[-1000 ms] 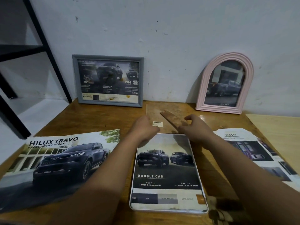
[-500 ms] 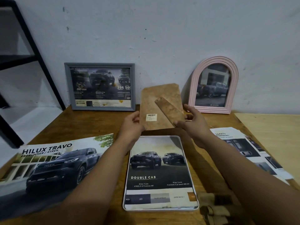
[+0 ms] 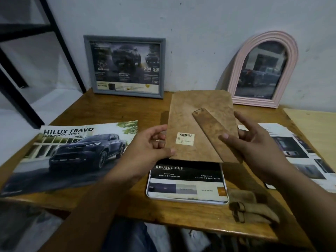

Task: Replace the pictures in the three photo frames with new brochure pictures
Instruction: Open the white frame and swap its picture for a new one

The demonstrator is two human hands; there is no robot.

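we hold the brown backing board (image 3: 198, 124) up over the table (image 3: 101, 197), tilted toward us, with both hands. our left hand (image 3: 147, 148) pinches its left edge: the thumb lies across the front near the lower left corner and the fingers curl behind. our right hand (image 3: 254, 144) takes the right edge, one finger pressed on the fold-out stand strip (image 3: 216, 135) that runs slantwise across the board, thumb up at the right edge, the other fingers loosely spread. a white barcode sticker (image 3: 185, 138) sits on the board near the left hand.

below the board lies the white frame (image 3: 185, 199) flat on the table, a "double cab" brochure picture (image 3: 187, 176) in it; the board covers its upper part from view, and we cannot tell if they touch.

against the wall stand the grey frame (image 3: 125, 66) and, to its right, the pink arched frame (image 3: 261, 70), each with a truck picture inside. the hilux travo brochure (image 3: 69, 151) lies open at left, more brochure pages (image 3: 298, 157) at right. a tan folded cloth (image 3: 252, 208) rests just beside the white frame's lower right corner.
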